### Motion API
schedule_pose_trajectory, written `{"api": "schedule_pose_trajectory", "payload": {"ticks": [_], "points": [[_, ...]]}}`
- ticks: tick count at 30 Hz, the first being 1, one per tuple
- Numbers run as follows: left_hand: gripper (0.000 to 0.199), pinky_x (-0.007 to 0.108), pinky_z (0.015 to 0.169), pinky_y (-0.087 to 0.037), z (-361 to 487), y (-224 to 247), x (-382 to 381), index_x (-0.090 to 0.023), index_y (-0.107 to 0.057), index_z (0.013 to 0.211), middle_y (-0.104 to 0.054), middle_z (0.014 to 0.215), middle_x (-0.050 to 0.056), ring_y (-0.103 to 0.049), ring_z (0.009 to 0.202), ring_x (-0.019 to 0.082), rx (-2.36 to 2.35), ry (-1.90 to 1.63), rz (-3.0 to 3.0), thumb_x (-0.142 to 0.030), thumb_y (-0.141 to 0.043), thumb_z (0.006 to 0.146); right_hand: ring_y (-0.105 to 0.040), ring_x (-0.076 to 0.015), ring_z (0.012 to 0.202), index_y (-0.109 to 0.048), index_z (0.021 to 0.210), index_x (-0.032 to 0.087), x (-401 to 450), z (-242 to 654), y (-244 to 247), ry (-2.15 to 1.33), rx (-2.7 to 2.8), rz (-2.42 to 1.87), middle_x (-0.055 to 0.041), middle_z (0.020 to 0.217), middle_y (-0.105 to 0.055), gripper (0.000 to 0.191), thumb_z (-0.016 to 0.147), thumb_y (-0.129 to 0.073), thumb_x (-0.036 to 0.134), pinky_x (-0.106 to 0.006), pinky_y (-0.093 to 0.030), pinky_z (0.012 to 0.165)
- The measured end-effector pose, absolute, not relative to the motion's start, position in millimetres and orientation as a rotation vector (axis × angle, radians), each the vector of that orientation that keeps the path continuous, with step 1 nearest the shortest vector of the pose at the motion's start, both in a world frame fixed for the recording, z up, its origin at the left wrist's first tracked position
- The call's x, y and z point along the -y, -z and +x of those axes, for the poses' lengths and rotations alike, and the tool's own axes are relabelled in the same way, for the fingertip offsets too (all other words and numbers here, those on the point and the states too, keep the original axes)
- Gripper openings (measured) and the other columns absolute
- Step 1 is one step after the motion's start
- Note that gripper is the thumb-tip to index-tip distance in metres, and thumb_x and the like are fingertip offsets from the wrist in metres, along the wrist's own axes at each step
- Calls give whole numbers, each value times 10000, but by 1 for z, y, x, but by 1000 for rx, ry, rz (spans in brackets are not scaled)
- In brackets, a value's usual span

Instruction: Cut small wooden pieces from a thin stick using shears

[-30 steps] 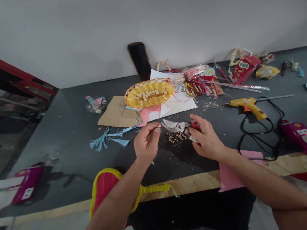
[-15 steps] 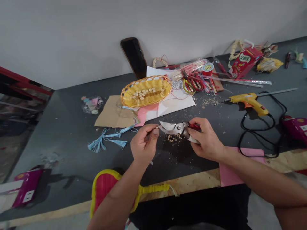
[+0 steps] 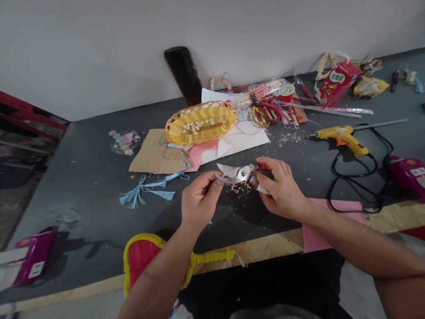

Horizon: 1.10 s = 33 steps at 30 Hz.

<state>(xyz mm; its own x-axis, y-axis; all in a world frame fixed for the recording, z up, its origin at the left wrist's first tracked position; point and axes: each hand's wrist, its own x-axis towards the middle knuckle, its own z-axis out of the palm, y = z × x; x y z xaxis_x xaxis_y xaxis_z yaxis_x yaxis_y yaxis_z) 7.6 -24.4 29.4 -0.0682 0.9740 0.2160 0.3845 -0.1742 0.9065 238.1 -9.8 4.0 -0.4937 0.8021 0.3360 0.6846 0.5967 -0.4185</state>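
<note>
My right hand (image 3: 280, 188) is wrapped around the handles of a pair of pruning shears (image 3: 245, 173), whose blades stand apart and point left. Between the thumb and forefinger of my left hand (image 3: 200, 199) is a small pale piece (image 3: 224, 175), mostly hidden, with its tip at the blades. Below the shears lies a scatter of tiny pale cut bits (image 3: 241, 188) on the dark tabletop. A yellow woven basket (image 3: 212, 134) beyond my hands holds several small cream pieces. Under my left forearm is a red fan (image 3: 142, 252) with a yellow edge and handle.
Light-blue tassels (image 3: 133, 195) lie left of my hands, by brown paper (image 3: 151, 155). On the right are a yellow glue gun (image 3: 341, 136) with a black cord and pink paper (image 3: 318, 230). Scissors (image 3: 257, 116), a thread spool (image 3: 286, 94), a drink carton (image 3: 338, 83) and a phone (image 3: 183, 73) stand behind.
The shears have moved slightly left, and their blades now reach around the tip of the small piece at my left fingertips. Both hands keep their holds.
</note>
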Motion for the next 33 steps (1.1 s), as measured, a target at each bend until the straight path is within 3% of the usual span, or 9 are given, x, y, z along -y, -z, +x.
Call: {"api": "schedule_pose_trajectory", "payload": {"ticks": [6,21,27,33], "points": [[240,258,667,-552,6,-24,23,-189,-730,944,-764,803,47,-697,715,164,-1441,-1214,1577,-410,-650,893,-468,-351,1224,-543,1227,274,11,239,-4,-273,2340,-1172,-145,1421,-435,523,737,-602,101,-559,-397,991],[167,192,670,-514,8,-28,22,-184,-738,870,-762,778,7,-685,709,124,-1417,-1173,1657,-314,-640,908,-467,-337,1224,-590,1193,159,10,237,-5,-264,2370,-1127,-191,1419,-437,417,784,-562,83,-498,-450,947],[135,171,684,-516,10,-34,24,-188,-727,861,-766,777,-6,-696,718,111,-1403,-1169,1691,-269,-632,912,-554,-328,1153,-568,1085,180,10,236,-4,-289,2352,-1188,-181,1407,-527,225,862,-572,206,-473,-468,877],[105,170,659,-510,12,-34,26,-191,-738,897,-768,791,-6,-694,706,113,-1411,-1160,1720,-266,-665,881,-572,-328,1113,-308,1457,109,9,236,0,-303,2334,-1258,-196,1326,-589,698,829,-578,253,-468,-468,873]]}}
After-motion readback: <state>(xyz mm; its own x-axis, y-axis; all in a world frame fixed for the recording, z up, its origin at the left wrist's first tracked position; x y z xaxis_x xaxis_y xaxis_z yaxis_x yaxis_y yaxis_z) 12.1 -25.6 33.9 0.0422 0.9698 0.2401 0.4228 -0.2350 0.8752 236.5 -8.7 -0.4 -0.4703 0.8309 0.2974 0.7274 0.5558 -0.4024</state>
